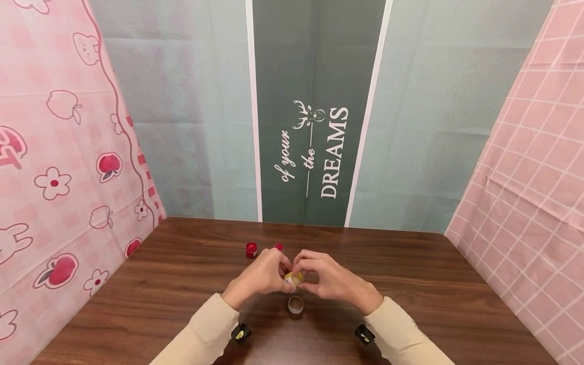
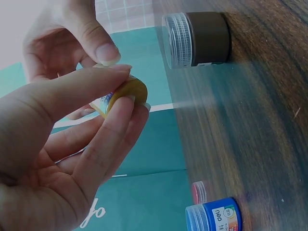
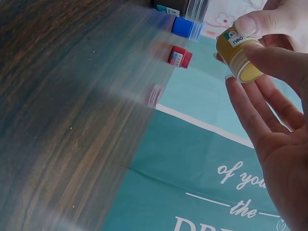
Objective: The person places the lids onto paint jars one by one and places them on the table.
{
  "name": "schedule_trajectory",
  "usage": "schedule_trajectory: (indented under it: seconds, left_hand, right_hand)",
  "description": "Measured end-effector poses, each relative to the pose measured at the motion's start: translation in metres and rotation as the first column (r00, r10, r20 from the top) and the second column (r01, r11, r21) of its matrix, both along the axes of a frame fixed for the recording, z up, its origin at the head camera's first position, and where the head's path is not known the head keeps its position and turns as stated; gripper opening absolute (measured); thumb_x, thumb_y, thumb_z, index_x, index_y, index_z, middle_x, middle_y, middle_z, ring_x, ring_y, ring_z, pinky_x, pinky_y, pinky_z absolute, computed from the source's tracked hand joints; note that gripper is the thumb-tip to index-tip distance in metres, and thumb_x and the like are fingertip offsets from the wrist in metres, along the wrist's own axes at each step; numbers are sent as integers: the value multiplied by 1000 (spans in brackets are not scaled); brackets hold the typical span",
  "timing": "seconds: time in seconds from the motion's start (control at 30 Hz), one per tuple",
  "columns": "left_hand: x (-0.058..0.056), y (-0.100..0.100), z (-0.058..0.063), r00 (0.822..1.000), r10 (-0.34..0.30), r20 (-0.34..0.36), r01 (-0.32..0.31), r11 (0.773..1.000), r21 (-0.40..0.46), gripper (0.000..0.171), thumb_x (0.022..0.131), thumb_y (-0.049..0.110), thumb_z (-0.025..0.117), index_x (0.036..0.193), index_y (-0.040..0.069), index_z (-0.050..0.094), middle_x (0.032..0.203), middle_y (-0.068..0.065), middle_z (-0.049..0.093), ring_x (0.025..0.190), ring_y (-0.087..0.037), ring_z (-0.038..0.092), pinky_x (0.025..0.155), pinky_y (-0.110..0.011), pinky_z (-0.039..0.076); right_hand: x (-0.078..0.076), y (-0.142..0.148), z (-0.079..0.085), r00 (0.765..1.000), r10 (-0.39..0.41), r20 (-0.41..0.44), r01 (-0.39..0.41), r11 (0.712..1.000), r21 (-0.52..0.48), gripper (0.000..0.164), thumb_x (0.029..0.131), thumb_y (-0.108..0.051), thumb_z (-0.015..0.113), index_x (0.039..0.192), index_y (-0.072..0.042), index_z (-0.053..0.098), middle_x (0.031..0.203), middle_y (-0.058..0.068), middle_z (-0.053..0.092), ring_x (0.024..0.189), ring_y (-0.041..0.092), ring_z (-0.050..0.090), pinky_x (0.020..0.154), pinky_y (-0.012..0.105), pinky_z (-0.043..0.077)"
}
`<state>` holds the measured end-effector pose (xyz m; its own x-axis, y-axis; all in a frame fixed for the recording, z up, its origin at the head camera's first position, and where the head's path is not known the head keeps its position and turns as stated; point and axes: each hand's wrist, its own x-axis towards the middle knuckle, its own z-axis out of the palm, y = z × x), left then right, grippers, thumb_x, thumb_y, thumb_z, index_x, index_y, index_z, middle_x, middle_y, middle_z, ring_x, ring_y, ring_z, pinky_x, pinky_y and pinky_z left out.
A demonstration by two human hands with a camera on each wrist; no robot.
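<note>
Wood grain runs across your counter [image 1: 410, 284], with a grey-green backdrop [image 1: 412, 101] behind its back edge. Pink cloth hangs on both sides: a patterned cloth [image 1: 68, 137] beyond the left edge and a checked cloth [image 1: 515, 167] beyond the right.

You have the yellow jar [image 1: 293, 278] raised above the middle of the counter, tilted, between your two hands. Your left hand [image 1: 262, 271] has a closed grip round the jar's body, thumb on one side and fingers on the other. Your right hand [image 1: 326, 276] pinches the jar at its lid end, thumb and fingertips drawn in close, the palm clear of it.

Below your hands, farther from the back edge, the brown jar [image 1: 295, 307] stands upright under its clear lid. Near the back edge, left of the middle, stands the red jar [image 1: 251, 250], with a red lid [image 1: 279, 247] apart to its right. From your right wrist, the blue jar [image 3: 186, 28] shows between the brown and red jars, also upright.
</note>
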<state>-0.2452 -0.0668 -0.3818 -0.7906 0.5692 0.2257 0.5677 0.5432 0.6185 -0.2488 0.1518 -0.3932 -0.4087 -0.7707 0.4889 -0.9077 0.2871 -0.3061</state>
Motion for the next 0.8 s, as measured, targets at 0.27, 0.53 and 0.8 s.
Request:
schedule_trajectory:
  seconds: [0.27,0.53,0.8]
  left_hand:
    - [0,1,1,1000,3,4,-3,1000,14,17,72,8,89,87,6,80,78,-4,79,66,-10,71,59,-17,55]
    - [1,1,1,1000,-3,-3,3,1000,17,19,72,8,89,88,5,80,80,-5,79,68,-13,73,59,-16,55]
    - [1,0,1,1000,-5,-1,5,1000,14,19,73,8,89,90,4,80,82,-6,79,68,-12,72,60,-16,56]
  right_hand:
    - [2,-1,1,993,-13,114,16,1000,-22,21,86,2,78,104,-6,70,103,4,66,91,9,70,77,23,62]
    - [3,-1,2,987,-57,151,58,998,-5,21,88,0,77,107,-5,71,101,4,67,87,6,71,75,20,61]
    - [0,1,-1,998,-26,63,27,999,-23,25,86,-4,80,108,-7,70,106,2,67,95,9,69,82,27,62]
